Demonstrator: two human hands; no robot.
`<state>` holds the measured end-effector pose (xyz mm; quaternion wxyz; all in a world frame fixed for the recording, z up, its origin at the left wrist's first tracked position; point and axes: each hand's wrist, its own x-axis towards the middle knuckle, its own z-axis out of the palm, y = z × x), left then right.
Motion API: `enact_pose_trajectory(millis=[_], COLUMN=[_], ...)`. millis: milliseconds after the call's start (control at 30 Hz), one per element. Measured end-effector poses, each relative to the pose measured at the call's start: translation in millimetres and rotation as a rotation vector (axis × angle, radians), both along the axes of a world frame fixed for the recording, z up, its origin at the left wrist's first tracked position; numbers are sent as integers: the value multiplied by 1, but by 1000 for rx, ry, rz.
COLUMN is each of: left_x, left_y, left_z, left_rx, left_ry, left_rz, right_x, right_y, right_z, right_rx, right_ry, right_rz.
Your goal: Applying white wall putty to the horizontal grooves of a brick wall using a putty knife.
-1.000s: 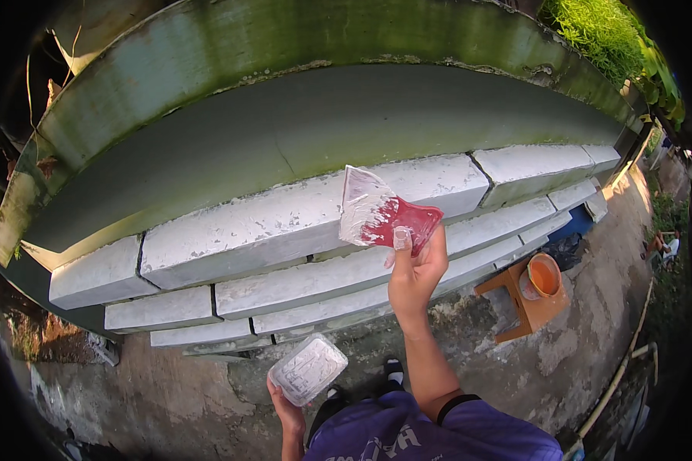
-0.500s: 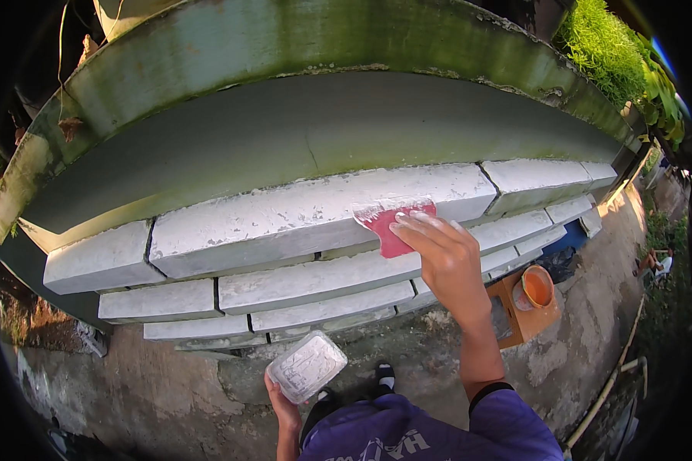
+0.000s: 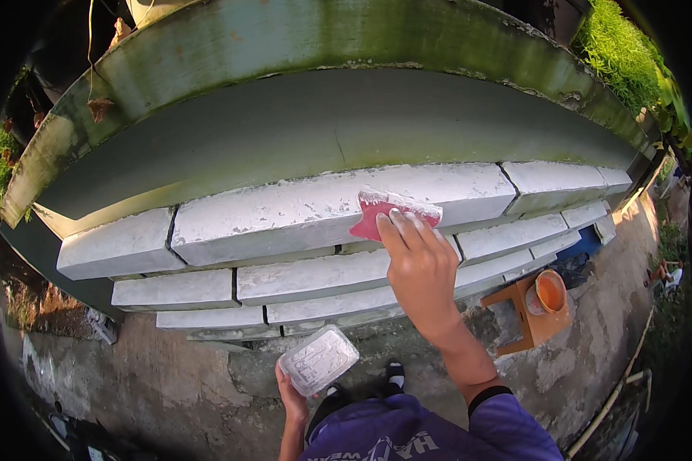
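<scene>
My right hand [image 3: 423, 276] grips a red flexible scraper [image 3: 384, 215] coated along its edge with white paste, its blade against the top white-coated ledge [image 3: 269, 211]. The ledge has a rough, patchy finish and dark joints between its blocks. My left hand [image 3: 291, 392], lower down, holds a shallow rectangular container [image 3: 321, 358] smeared inside with white paste. Lower tiers of white ledges [image 3: 323, 303] run beneath the top one, below a recessed wall [image 3: 284, 131] with green stains.
A mossy curved concrete band [image 3: 300, 38] arches above. At right, an orange bucket [image 3: 548, 292] sits on a brown stool [image 3: 519, 319], beside dark plastic and something blue. A pale pole [image 3: 615, 392] lies along the concrete ground [image 3: 169, 376]. Plants [image 3: 615, 54] grow top right.
My right hand has turned the scraper from upright, paste side showing, down onto the top ledge, then shifted it slightly along the surface. My left hand with the container moved slightly right.
</scene>
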<state>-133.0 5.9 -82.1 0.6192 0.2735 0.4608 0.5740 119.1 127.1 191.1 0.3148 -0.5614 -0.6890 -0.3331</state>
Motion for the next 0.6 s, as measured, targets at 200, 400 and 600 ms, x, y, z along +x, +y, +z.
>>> enact_pose_trajectory(millis=[200, 400, 600], left_x=[-3, -7, -13], left_y=[-5, -9, -12], left_z=[5, 3, 6], left_rx=[-7, -38, -28], left_ry=[-5, 12, 14], left_rz=[5, -11, 23], right_x=[2, -41, -74], right_y=[2, 16, -2], right_z=[18, -4, 9], right_rx=[81, -10, 70], right_ry=[140, 53, 259], right_rz=[125, -50, 286])
